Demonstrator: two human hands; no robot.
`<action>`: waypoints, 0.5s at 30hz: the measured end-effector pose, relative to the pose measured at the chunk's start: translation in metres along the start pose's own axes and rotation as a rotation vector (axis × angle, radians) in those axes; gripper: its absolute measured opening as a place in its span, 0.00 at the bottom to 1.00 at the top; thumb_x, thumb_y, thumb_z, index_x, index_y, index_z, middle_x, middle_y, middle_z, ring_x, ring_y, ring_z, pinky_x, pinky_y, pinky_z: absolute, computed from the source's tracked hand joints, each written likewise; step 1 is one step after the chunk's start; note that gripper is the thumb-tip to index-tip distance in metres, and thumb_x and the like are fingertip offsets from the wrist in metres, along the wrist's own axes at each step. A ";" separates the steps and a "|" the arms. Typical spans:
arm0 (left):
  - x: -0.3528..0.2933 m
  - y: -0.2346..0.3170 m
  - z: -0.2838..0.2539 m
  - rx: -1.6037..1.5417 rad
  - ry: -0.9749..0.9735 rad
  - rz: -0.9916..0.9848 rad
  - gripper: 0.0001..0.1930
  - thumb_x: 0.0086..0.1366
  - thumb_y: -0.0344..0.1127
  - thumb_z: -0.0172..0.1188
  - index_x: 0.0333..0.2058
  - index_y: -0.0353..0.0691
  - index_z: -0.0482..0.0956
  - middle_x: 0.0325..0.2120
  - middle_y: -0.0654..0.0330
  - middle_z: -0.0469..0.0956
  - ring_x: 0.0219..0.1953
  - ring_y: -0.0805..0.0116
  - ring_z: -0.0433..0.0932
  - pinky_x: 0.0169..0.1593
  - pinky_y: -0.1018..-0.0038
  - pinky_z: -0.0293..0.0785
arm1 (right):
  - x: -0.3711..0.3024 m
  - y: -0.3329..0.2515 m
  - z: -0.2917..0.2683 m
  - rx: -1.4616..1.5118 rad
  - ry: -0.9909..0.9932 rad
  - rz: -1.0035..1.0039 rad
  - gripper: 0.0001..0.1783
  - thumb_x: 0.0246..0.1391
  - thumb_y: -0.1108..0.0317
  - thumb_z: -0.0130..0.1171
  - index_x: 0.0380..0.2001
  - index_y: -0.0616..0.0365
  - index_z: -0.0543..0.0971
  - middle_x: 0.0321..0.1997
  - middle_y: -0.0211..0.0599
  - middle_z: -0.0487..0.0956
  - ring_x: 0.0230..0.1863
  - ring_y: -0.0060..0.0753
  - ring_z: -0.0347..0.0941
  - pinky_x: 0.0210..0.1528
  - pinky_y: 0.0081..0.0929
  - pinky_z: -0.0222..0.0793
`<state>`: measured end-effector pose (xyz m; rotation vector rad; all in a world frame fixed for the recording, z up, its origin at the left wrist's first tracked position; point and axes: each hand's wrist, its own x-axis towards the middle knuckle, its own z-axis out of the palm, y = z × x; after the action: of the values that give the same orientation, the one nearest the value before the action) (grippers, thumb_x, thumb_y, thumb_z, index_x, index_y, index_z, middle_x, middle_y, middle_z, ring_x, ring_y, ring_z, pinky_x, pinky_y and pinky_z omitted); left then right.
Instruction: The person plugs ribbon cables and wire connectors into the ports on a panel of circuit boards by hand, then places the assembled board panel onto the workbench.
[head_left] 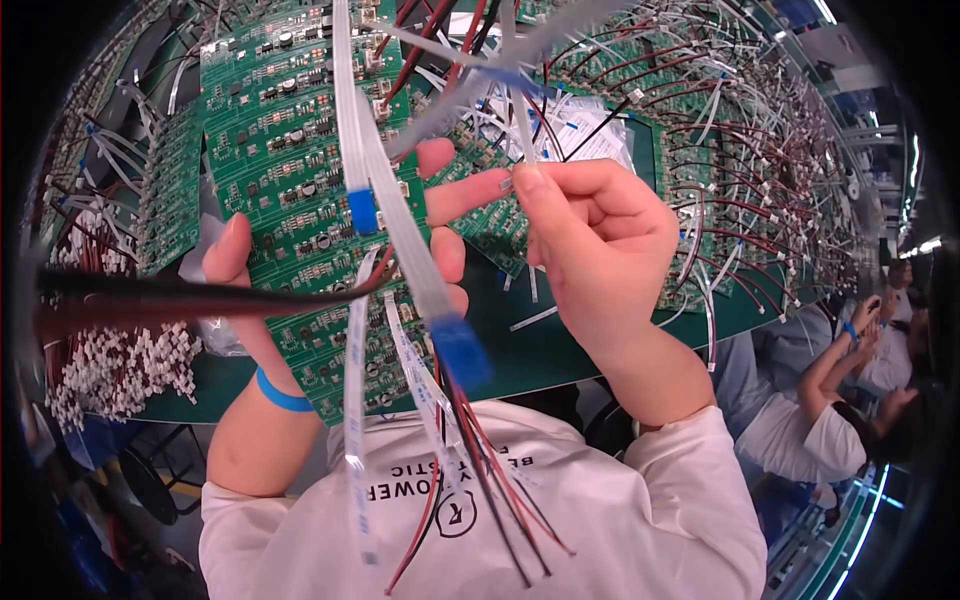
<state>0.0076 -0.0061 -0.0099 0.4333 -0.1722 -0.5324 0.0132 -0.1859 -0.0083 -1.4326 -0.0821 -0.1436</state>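
Observation:
My left hand (447, 252) grips a long green circuit board panel (280, 150), thumb at its left edge and fingers coming round the right edge. White flat ribbon cables with blue ends, such as one flat cable (405, 230), hang over the panel. Red and black wires (490, 460) dangle from its lower part. My right hand (605, 235) pinches the end of a thin white flat cable (521, 125) between thumb and forefinger. That end sits against my outstretched left forefinger, just right of the panel.
More wired green boards (720, 190) cover the table's right side. White packets (590, 135) lie behind my hands. Bundled wires with white connectors (130, 370) lie at the left, on the green table (530, 355). Other people (810, 430) sit at the far right.

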 end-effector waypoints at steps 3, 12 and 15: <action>0.001 -0.002 0.006 -0.019 0.122 0.021 0.50 0.55 0.65 0.45 0.61 0.27 0.43 0.59 0.35 0.52 0.32 0.67 0.65 0.35 0.61 0.68 | 0.001 0.002 -0.002 -0.130 -0.029 -0.109 0.05 0.48 0.76 0.60 0.30 0.65 0.78 0.13 0.20 0.70 0.13 0.05 0.59 0.15 0.08 0.49; -0.002 0.001 0.011 -0.141 0.103 -0.027 0.49 0.56 0.65 0.44 0.62 0.30 0.42 0.59 0.34 0.52 0.33 0.69 0.66 0.35 0.61 0.71 | 0.009 -0.005 -0.003 0.105 -0.234 -0.035 0.06 0.50 0.80 0.54 0.34 0.68 0.73 0.28 0.39 0.77 0.18 0.18 0.71 0.18 0.13 0.66; -0.001 0.005 0.001 -0.176 0.076 -0.100 0.49 0.56 0.63 0.47 0.62 0.30 0.40 0.61 0.38 0.47 0.35 0.68 0.65 0.38 0.58 0.69 | 0.007 -0.010 -0.008 0.277 -0.344 0.094 0.06 0.52 0.80 0.49 0.35 0.68 0.72 0.26 0.43 0.76 0.14 0.25 0.70 0.17 0.18 0.68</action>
<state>0.0092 -0.0023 -0.0065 0.2911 -0.0304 -0.6232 0.0187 -0.1953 0.0014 -1.1697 -0.3049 0.1869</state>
